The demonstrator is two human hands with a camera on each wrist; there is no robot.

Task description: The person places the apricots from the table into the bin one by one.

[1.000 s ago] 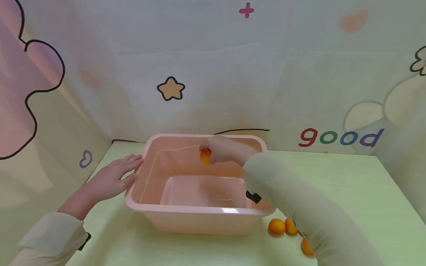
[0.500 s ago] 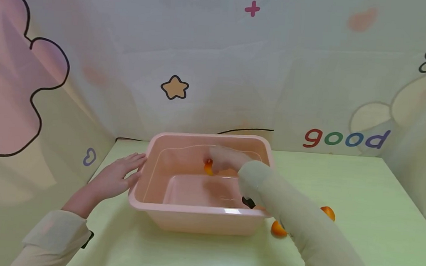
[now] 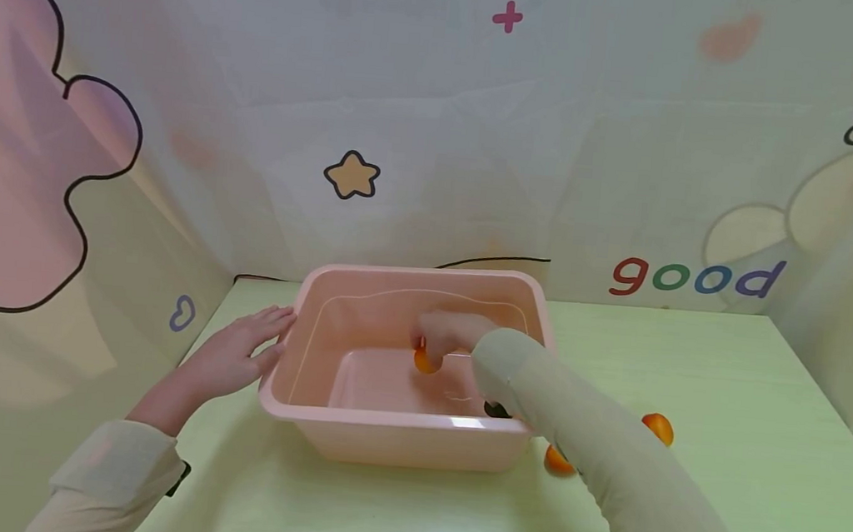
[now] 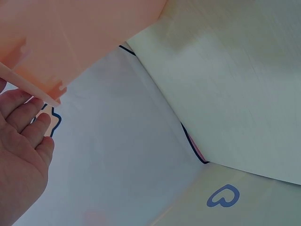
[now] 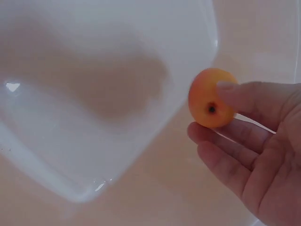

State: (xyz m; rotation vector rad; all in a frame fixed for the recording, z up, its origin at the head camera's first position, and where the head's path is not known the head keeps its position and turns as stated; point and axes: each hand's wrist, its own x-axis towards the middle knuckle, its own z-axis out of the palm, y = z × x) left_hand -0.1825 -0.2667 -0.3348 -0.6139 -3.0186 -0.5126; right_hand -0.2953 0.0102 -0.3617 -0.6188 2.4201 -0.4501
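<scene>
In the head view my right hand (image 3: 453,335) is down inside a pink plastic basin (image 3: 392,420), above its floor. It pinches a small round orange-yellow fruit (image 5: 202,101) with a dark spot at one end, thumb on one side and fingers opposite, as the right wrist view shows. The fruit hangs apart from the basin floor. My left hand (image 3: 235,357) rests against the basin's left side, its fingers fairly straight. Seen from below in the left wrist view, those fingertips (image 4: 42,123) lie by the underside of the rim.
Right of the basin, an orange fruit (image 3: 560,460) lies by its front corner, partly behind my right sleeve (image 3: 609,431). Another orange fruit (image 3: 658,429) lies beyond the sleeve on the pale green table (image 3: 747,391). A printed cloth (image 3: 437,133) hangs close behind the basin.
My right hand has lowered into the basin with the fruit. The right arm now covers some fruits seen earlier and uncovers another. My left hand keeps its place on the basin.
</scene>
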